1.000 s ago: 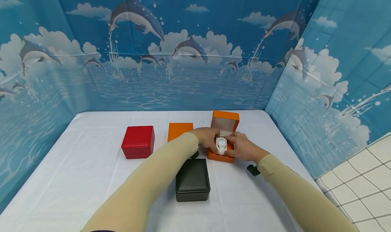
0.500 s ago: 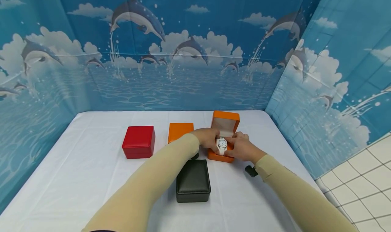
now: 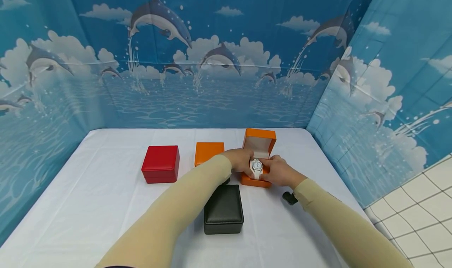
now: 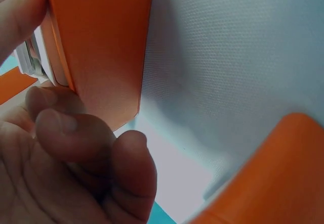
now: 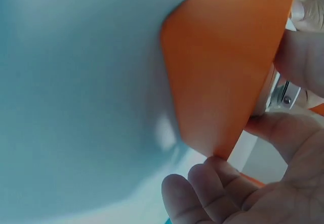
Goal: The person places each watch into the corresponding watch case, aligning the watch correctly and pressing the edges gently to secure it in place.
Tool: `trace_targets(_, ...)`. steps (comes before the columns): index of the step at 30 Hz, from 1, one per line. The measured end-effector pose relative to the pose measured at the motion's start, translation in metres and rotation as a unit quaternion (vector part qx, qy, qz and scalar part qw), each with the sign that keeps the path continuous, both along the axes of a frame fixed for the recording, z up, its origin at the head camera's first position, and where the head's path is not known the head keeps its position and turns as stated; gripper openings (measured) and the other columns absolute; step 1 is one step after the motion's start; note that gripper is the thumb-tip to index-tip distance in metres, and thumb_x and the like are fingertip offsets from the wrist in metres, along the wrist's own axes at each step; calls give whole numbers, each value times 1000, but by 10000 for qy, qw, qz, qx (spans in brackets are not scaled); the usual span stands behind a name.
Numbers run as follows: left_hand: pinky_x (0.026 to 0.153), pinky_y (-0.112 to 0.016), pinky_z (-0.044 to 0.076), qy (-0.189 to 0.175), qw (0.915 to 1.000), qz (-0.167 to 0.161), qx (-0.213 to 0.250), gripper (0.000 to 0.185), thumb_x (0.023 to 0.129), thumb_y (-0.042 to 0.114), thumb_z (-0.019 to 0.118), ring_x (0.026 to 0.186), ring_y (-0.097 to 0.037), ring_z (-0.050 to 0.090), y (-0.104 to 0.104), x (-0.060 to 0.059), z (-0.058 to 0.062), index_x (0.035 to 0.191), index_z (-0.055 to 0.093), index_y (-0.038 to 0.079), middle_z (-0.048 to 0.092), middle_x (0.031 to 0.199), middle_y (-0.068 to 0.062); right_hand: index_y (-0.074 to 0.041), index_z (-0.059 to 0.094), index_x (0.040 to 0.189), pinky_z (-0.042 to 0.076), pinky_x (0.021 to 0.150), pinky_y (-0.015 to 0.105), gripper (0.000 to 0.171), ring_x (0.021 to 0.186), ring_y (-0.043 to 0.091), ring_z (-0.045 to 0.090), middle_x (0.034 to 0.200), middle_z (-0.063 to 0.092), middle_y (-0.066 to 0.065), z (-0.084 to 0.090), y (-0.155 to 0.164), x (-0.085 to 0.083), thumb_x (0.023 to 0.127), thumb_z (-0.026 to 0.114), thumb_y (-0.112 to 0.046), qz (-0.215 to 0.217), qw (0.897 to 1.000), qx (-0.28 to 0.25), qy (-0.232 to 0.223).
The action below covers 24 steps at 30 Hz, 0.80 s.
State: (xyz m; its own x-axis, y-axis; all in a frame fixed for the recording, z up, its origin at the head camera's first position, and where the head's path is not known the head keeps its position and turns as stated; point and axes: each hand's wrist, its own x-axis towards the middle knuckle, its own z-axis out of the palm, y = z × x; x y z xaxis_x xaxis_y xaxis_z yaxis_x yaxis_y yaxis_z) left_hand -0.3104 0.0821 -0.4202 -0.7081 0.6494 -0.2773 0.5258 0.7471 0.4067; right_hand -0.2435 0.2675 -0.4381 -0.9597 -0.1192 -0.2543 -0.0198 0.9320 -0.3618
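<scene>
A white wristwatch [image 3: 256, 166] sits face up inside an orange watch box [image 3: 256, 183] whose lid [image 3: 263, 133] stands raised behind it. From the left my left hand [image 3: 240, 160] holds the watch by its side, thumb near the strap's lower end. Opposite it, my right hand [image 3: 280, 171] grips the other side with thumb and index finger. In the left wrist view the curled fingers [image 4: 71, 133] lie along the box wall [image 4: 104, 37]. The right wrist view shows thumb and index finger over the rim, with the other fingers [image 5: 202, 188] by the box corner.
A red box [image 3: 160, 164] stands at the left. Partly behind the left forearm lies a shut orange box [image 3: 209, 152]. A black box [image 3: 224, 210] stands in front, close to the left forearm. White cloth covers the table [image 3: 106, 197]; a dolphin curtain [image 3: 212, 99] hangs behind.
My right hand has shifted slightly left and its farther fingers have lowered a little. The watch stays in the box between both hands; the left hand has barely moved.
</scene>
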Motion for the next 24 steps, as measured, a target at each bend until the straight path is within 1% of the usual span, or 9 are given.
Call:
trace_targets(4, 78, -29, 51, -60, 10000, 53, 42, 56, 87, 42, 87, 91, -17, 61, -1, 1, 0, 126, 61, 13, 68, 105, 1, -14, 45, 160, 56, 87, 38, 73, 116, 34, 45, 136, 49, 23, -2, 2, -3, 97, 76, -32, 65, 9999, 60, -55)
trace_targets(7, 78, -29, 51, -97, 9999, 78, 110, 54, 87, 42, 87, 91, -18, 61, -1, 2, 0, 124, 60, 13, 67, 105, 1, -14, 45, 160, 56, 84, 37, 72, 115, 34, 45, 137, 49, 23, -1, 3, -5, 98, 76, -30, 125, 9998, 98, -115)
trace_targets(12, 77, -29, 51, -100, 9998, 97, 115, 52, 87, 42, 87, 90, -18, 61, -1, 1, -1, 121, 60, 13, 66, 103, 1, -13, 44, 160, 52, 81, 36, 72, 112, 34, 45, 133, 51, 23, 1, 3, -7, 98, 76, -31, 219, 9994, 185, -168)
trace_targets(14, 76, -29, 50, -67, 9999, 91, 85, 52, 87, 43, 86, 90, -17, 61, -1, 1, -1, 121, 60, 14, 66, 102, 1, -13, 44, 161, 53, 82, 37, 72, 112, 34, 45, 134, 50, 24, 2, 3, -7, 98, 75, -32, 257, 9993, 214, -180)
trace_targets(19, 75, -28, 49, -24, 9999, 85, 86, 51, 88, 44, 86, 88, -17, 60, -2, 1, -1, 119, 59, 14, 67, 101, 1, -12, 42, 161, 56, 90, 42, 72, 116, 37, 46, 143, 46, 27, 3, 3, -8, 100, 74, -30, 289, 9991, 235, -204)
trace_targets(24, 75, -28, 50, -84, 9998, 133, 126, 51, 88, 43, 86, 88, -17, 60, -2, 1, -1, 119, 59, 13, 66, 101, 1, -13, 43, 161, 57, 90, 41, 71, 117, 37, 46, 143, 46, 27, 2, 3, -10, 99, 74, -29, 297, 9990, 226, -233)
